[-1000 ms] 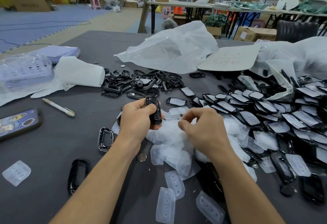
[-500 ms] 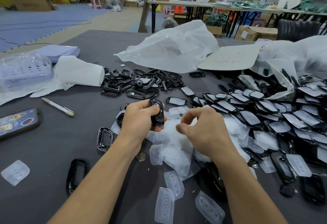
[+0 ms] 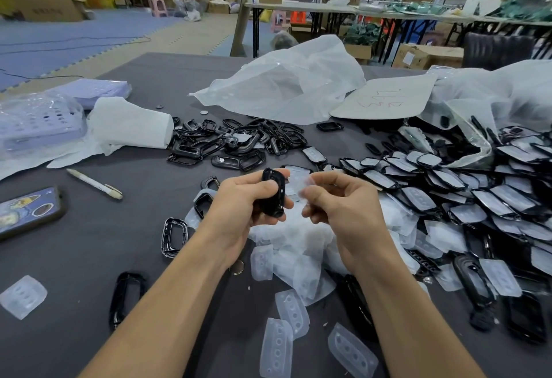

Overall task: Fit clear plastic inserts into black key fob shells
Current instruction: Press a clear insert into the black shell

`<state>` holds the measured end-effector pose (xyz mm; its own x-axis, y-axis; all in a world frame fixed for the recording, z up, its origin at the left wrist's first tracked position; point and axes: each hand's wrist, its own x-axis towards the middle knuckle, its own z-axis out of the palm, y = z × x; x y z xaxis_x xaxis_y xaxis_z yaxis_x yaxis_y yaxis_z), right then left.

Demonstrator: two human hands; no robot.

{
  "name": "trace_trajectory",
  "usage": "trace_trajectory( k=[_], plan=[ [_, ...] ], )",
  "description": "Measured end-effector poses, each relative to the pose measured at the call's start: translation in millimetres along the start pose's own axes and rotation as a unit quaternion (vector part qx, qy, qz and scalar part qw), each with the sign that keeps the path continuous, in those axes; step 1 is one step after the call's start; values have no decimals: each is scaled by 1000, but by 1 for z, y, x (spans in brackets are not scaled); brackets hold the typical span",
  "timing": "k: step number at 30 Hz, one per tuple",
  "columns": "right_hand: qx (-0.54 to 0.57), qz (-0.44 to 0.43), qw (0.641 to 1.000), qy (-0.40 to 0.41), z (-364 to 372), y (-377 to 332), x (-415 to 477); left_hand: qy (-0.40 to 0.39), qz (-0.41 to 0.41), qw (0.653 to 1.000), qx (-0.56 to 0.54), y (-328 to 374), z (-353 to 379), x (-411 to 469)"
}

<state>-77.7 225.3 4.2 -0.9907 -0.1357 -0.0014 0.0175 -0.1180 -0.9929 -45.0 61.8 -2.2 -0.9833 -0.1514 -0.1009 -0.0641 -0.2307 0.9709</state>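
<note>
My left hand [image 3: 239, 201] grips a black key fob shell [image 3: 273, 193], held upright above the table. Just to its right, my right hand [image 3: 343, 204] pinches a clear plastic insert [image 3: 300, 188] between thumb and fingers, close beside the shell. Below both hands lies a pile of clear inserts [image 3: 295, 246]. Empty black shells [image 3: 239, 141] are heaped behind my hands. A spread of shells with inserts fitted [image 3: 466, 195] covers the right side.
A phone [image 3: 28, 210] and a pen [image 3: 94, 183] lie at left, beside a white paper roll [image 3: 131, 123] and a lilac tray in a bag [image 3: 35, 123]. Plastic bags [image 3: 283, 84] sit at the back. Loose shells [image 3: 174, 235] and inserts [image 3: 22, 295] dot the grey table [image 3: 74, 258].
My right hand has lifted off the insert pile with one clear insert and brought it up beside the shell. My left hand has raised the shell slightly.
</note>
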Motion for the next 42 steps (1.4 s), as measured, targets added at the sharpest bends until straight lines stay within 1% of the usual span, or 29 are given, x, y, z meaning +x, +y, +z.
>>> trace_trajectory(
  k=[6,11,12,15,18,20,23,26,28,30,34,37,42],
  plan=[
    [-10,-6,1000,-24,4,0,-2,10,-3,1000,27,-2,1,-1],
    [2,34,999,-12,3,-2,-1,9,32,998,52,-1,1,-1],
    [-8,21,1000,-22,2,-2,-2,6,38,998,57,-1,2,-1],
    [-70,-54,995,-45,3,-1,-4,1,49,996,75,-2,1,-1],
    [-120,-101,988,-13,4,2,-4,-14,59,993,97,-3,1,-1],
    [-111,-106,988,1,4,3,-4,-9,63,993,95,-4,2,-2],
    [-95,-97,990,26,4,2,-3,28,60,994,83,-9,4,0],
    [-28,-59,997,47,7,1,-3,58,53,994,82,-14,8,2],
    [0,-43,998,45,11,2,-4,65,53,992,92,-18,12,1],
    [-12,-43,999,31,17,4,-8,52,55,993,91,-20,16,-1],
    [-130,-87,986,58,20,10,-11,27,43,997,60,-21,19,-2],
    [-150,-103,981,66,18,11,-8,-2,30,999,36,-19,18,-2],
    [-194,-119,971,72,12,13,-4,-106,-10,994,4,-17,10,-2]
  ],
)
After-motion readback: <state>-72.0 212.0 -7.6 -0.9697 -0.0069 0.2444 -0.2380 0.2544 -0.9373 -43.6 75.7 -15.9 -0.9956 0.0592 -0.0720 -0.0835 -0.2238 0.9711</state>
